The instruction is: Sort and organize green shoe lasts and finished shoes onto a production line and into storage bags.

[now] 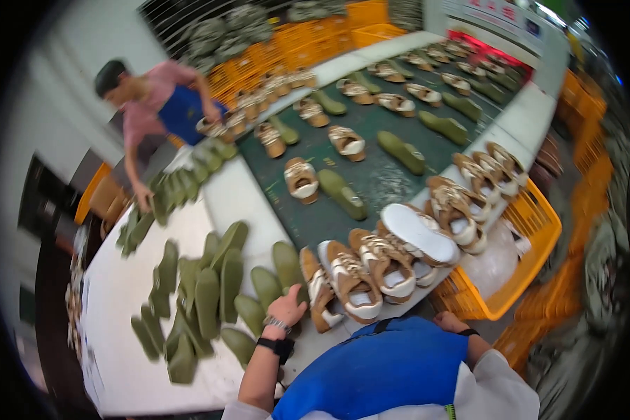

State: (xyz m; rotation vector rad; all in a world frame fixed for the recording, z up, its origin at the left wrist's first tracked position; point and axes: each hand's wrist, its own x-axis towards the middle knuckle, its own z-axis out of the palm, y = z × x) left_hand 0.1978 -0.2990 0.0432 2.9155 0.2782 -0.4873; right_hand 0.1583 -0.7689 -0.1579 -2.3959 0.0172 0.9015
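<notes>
Head view: we saw a dark green belt (399, 192) running away from us, bearing brown-and-white shoes and olive-green pieces set out along it. Before it lay a white table (115, 283), nearest us and to our left. Across the table stood a co-worker (143, 122) in a pink top, one hand at a row of green pieces. Our blue apron (378, 371) filled the near edge, and an orange crate (551, 231) stood at our right, with pale plastic inside. Along the near border of the belt stood a row of shoes (364, 280), one upturned shoe (420, 235) showing its white sole. Left of these, foot-shaped pieces (207, 302) were clustered on the table. Our left hand (285, 309) was over the pieces beside the nearest shoe, fingers loosely bent; we could not tell whether it gripped one. Our right hand (451, 322), partly hidden by the apron, was near the crate, its grasp unclear. A black band (278, 346) and a silvery bracelet (278, 324) circled our left wrist.
</notes>
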